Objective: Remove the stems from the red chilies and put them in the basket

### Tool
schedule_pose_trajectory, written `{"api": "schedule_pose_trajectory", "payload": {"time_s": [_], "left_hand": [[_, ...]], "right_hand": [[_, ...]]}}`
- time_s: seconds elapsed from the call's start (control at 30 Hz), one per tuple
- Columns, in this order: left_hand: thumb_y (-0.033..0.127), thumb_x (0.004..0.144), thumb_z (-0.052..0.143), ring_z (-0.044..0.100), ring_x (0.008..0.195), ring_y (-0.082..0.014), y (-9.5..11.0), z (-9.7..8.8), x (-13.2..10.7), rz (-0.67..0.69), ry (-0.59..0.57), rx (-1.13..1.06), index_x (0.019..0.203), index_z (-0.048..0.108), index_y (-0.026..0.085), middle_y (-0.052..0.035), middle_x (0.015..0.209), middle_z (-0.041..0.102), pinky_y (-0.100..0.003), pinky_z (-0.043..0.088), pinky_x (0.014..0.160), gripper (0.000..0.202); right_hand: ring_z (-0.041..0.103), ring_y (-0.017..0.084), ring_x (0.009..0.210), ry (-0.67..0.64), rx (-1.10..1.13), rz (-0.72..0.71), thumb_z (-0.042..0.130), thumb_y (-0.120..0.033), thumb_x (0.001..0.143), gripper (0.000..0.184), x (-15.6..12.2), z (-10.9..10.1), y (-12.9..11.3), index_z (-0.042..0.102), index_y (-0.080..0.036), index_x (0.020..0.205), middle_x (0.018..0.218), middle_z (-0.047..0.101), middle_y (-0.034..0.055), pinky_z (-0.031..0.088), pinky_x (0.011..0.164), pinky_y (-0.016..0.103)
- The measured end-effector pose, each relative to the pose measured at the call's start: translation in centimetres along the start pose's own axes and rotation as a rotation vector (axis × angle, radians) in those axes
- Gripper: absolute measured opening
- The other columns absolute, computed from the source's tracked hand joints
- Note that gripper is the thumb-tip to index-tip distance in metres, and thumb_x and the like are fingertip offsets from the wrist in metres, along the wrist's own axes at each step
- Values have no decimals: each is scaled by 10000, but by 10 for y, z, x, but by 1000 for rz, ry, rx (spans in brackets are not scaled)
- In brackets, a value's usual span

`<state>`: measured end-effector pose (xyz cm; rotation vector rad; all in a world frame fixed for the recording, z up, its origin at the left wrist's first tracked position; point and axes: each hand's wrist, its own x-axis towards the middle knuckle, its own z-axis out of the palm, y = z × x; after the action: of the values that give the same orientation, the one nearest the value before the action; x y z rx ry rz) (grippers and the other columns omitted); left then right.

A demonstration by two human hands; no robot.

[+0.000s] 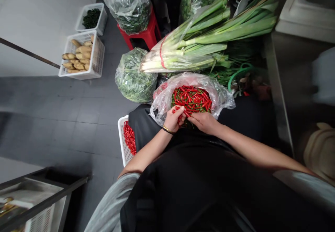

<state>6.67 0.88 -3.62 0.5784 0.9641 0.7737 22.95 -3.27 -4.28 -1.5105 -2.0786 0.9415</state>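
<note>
Two hands pinch chilies over one bag

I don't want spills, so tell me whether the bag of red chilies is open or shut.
Open. The plastic bag has its mouth spread wide, and the red chilies inside show plainly.

At my fingers the chillies look smooth and glossy, their bag thin, crinkled, shiny clear plastic; my top is matt cloth, the stool smooth plastic, the crate perforated plastic, the worktop edge smooth metal, and the floor tiles smooth with a faint sheen
</note>
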Motion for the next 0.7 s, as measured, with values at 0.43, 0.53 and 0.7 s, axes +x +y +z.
{"api": "schedule_pose_trajectory", "payload": {"time_s": [0.43, 0.53, 0.7], "left_hand": [[520, 587, 791, 372, 311, -47, -1, 3, 0, -172, -104, -23, 686, 495, 156, 56, 452, 493, -194, 127, 321, 479], [481, 618, 781, 380, 313, -46, 1, -1, 2, -78, -8, -60, 686, 464, 170, 63, 453, 490, -184, 152, 328, 449], [372, 618, 735, 564, 489, -102, 11, -13, 6, -92, -67, -181, 719, 483, 173, 3, 638, 628, -182, 330, 396, 336]], "right_hand": [[396, 96, 486, -440, 175, -254, 467, -349, 883, 347, 4, -36, -30, 429, -211, 568, 525, 472, -31, 287, 514, 240], [438, 93, 456, -835, 101, -134, 517, -358, 871, 331, 17, -48, -28, 548, -199, 583, 505, 521, -28, 313, 501, 227], [642, 216, 741, -355, -650, 114, 570, -473, 863, 363, 58, -53, -1, 705, -153, 968, 971, 700, 150, 390, 587, 277]]}}
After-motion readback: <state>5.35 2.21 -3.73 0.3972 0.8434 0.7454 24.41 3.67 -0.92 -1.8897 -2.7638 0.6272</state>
